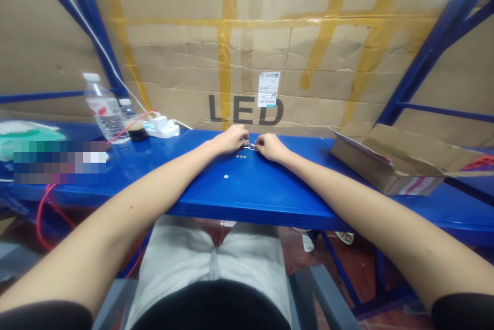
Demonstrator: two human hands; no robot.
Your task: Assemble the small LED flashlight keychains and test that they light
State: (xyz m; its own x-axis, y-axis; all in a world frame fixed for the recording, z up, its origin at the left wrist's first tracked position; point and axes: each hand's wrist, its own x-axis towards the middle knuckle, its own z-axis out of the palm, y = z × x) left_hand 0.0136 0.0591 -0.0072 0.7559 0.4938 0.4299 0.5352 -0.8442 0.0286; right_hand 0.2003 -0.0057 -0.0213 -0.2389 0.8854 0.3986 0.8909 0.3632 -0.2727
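Note:
Toward the back of the blue table (247, 196), my left hand (232, 138) and my right hand (271, 148) are close together, fingers closed in a pinch. Between them shows a thin, pale, wire-like loop (252, 146), too small and blurred to name. Its right end meets my right fingertips. Whatever lies in my left fingers is mostly hidden by them. Just in front of my left hand, a short row of small shiny beads or parts (241, 156) rests on the tabletop. Nearer to me is a small white disc-like spot (226, 176).
A large cardboard box (185, 72) marked LED stands behind the table. At left are a clear bottle (106, 114), a small bottle of dark liquid (136, 126), a white power strip (164, 127) and a red cable (40, 211). An open carton (386, 168) sits at right.

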